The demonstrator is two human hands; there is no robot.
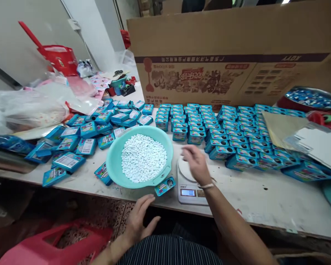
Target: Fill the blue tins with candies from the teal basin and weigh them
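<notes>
My left hand (140,217) is at the front edge of the table, thumb apart from the fingers, holding nothing. Just beyond it a small blue candy box (164,186) lies against the rim of a turquoise basin (116,144). Small white candies (143,157) are heaped in the basin. My right hand (195,163) is over the round plate of a white digital scale (185,198), its fingers curled together. Whatever may be in those fingers is hidden. On the scale's display the reading looks like 0.0.
Upright blue boxes (196,135) stand in rows at the right. More boxes (70,161) lie jumbled at the left. A large cardboard carton (198,40) rises behind the rows. Near the right edge are white sheets (317,143) and a bowl of blue-wrapped pieces (311,98). A red stool (57,243) stands below the table.
</notes>
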